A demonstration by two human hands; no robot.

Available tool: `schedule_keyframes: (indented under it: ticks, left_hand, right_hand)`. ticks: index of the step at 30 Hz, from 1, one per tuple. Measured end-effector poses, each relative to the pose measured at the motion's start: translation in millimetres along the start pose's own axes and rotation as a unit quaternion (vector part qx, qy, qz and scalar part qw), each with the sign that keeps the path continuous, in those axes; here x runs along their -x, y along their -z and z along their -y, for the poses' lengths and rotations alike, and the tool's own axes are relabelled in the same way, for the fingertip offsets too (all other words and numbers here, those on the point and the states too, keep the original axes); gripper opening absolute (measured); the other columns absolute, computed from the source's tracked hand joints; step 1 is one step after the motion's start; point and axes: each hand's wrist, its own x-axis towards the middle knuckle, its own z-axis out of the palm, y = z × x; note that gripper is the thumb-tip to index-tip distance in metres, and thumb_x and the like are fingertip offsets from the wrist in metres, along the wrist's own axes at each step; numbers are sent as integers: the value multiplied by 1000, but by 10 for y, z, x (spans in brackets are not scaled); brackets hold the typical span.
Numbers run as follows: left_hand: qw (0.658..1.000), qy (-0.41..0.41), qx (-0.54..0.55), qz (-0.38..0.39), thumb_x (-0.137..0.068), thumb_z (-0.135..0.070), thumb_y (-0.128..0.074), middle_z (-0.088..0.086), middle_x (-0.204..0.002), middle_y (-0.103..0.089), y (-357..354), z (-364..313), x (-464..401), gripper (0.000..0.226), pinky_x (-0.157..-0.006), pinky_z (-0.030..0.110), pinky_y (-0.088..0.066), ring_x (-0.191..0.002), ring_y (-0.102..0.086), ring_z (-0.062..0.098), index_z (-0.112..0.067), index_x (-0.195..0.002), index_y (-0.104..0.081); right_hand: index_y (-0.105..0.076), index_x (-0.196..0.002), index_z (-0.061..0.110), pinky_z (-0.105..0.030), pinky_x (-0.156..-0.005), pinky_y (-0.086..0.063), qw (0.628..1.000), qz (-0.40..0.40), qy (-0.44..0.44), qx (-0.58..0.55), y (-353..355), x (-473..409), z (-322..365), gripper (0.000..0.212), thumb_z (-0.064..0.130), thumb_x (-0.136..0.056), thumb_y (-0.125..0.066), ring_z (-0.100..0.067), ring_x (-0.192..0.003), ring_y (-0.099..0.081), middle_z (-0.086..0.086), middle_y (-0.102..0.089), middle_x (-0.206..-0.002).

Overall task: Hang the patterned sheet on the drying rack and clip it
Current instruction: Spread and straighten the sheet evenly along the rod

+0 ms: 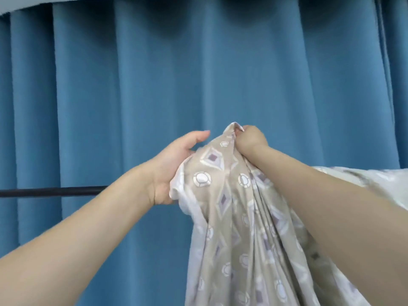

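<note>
The patterned sheet (240, 217) hangs bunched in front of the dark rack bar (53, 192), lifted apparently to go over it. The right hand (250, 140) pinches its top edge; the left hand (172, 164) grips the side fold, against the blue curtain (154, 74).

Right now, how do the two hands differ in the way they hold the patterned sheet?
The right hand is a tight fist pinching the patterned sheet at its peak; the left hand is looser, thumb out, gripping the white edge lower down. The right hand sits higher, the left nearer the dark rack bar. Both hold the same sheet.
</note>
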Motion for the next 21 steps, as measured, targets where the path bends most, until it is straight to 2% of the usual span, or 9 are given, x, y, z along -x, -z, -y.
schedule_keyframes:
  ticks: [2,4,8,11,13,15,17,19,21]
  left_hand:
    - [998,-40,11,46,-81,-48,-65,15,-116,-64,-51,169,95,53,-93,42,-50,-102,-63,31,-9,-118,-65]
    - [993,-84,11,76,-80,-27,-71,13,-119,-64,-57,344,192,47,-92,38,-51,-106,-62,28,-11,-123,-63]
    - [974,-141,156,88,-93,-14,-48,15,-122,-61,36,719,286,29,-100,44,-43,-109,-59,32,-14,-114,-68]
    - [979,-35,133,148,-88,-24,-64,16,-121,-64,223,942,494,35,-99,42,-46,-107,-63,31,-8,-119,-67]
    - [985,63,-43,154,-81,-16,-72,20,-127,-61,345,979,665,48,-103,44,-44,-116,-59,34,-1,-126,-61]
    - [980,83,-174,56,-85,-8,-66,19,-125,-63,430,788,813,41,-102,46,-46,-116,-60,36,-1,-125,-62]
    - [978,-1,-161,-130,-92,-9,-62,17,-110,-71,520,454,799,24,-92,44,-53,-101,-68,33,-2,-114,-66]
    - [937,-125,-105,-308,-97,-11,-55,10,-89,-72,708,71,636,11,-75,33,-56,-79,-69,23,-8,-98,-65]
    - [881,-225,-91,-406,-96,-8,-52,0,-82,-67,951,-246,383,14,-69,25,-56,-76,-65,16,-14,-90,-63]
  right_hand:
    - [-62,-106,8,-29,-72,-36,1000,-5,-21,-11,-104,7,12,42,37,-103,-32,-29,-90,-55,-14,-65,-111]
    - [-62,-103,8,-30,-72,-35,999,-16,-42,-18,-119,-20,-26,44,40,-103,-31,-29,-89,-54,-15,-64,-111]
    - [-59,-111,7,-33,-75,-37,993,-32,-69,87,-62,-2,-165,44,41,-103,-32,-33,-106,-58,-15,-62,-117]
    - [-57,-114,8,-35,-75,-39,974,-39,-40,219,-97,58,-200,34,33,-102,-36,-34,-109,-57,-14,-60,-119]
    - [-57,-115,9,-35,-76,-38,967,-28,-41,251,-109,54,-200,31,30,-101,-39,-34,-110,-57,-13,-60,-120]
    - [-57,-105,9,-35,-77,-39,956,20,-52,289,-111,95,-177,24,28,-99,-43,-32,-108,-57,-12,-60,-120]
    - [-55,-86,11,-34,-80,-41,928,106,-40,354,-128,148,-120,24,30,-97,-45,-29,-100,-56,-9,-61,-120]
    - [-57,-85,13,-31,-81,-43,893,205,6,401,-167,199,-38,21,26,-98,-47,-26,-98,-56,-9,-62,-116]
    - [-59,-84,15,-28,-77,-46,879,295,69,369,-201,264,54,16,23,-96,-51,-21,-94,-58,-2,-63,-105]
